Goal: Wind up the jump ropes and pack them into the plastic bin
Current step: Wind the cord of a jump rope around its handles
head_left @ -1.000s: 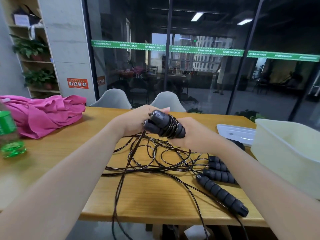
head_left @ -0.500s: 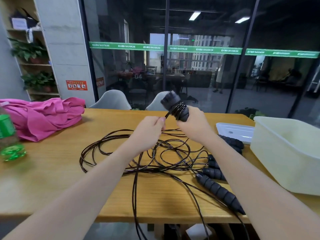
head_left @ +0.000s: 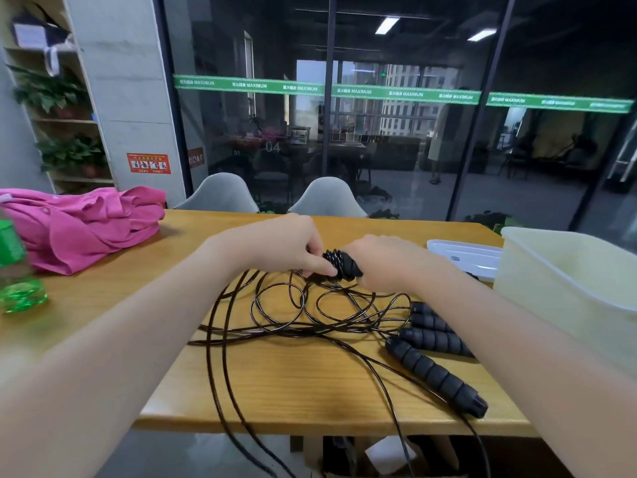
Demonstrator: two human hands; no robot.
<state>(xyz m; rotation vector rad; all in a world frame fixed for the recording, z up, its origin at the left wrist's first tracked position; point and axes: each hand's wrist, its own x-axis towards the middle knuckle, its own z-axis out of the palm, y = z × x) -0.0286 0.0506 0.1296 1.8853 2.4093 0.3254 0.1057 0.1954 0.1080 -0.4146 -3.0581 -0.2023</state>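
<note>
My right hand (head_left: 381,262) grips a pair of black jump-rope handles (head_left: 343,265) with thin black cord wound round them, held low over the wooden table (head_left: 275,384). My left hand (head_left: 293,246) pinches the cord right at the wound bundle. A tangle of loose black cord (head_left: 310,312) lies on the table below both hands, and strands hang over the near edge. Several more black ribbed handles (head_left: 436,370) lie to the right of the tangle. The pale plastic bin (head_left: 565,288) stands at the right.
A white lid (head_left: 465,257) lies flat behind the bin. A pink garment (head_left: 82,225) is heaped at the far left, with a green bottle (head_left: 17,274) in front of it. Two grey chairs (head_left: 272,198) stand beyond the far edge before a glass wall.
Both hands have come down from in front of the chairs to just above the table. My left hand, half a second ago pulling cord out to the left, is back at the bundle.
</note>
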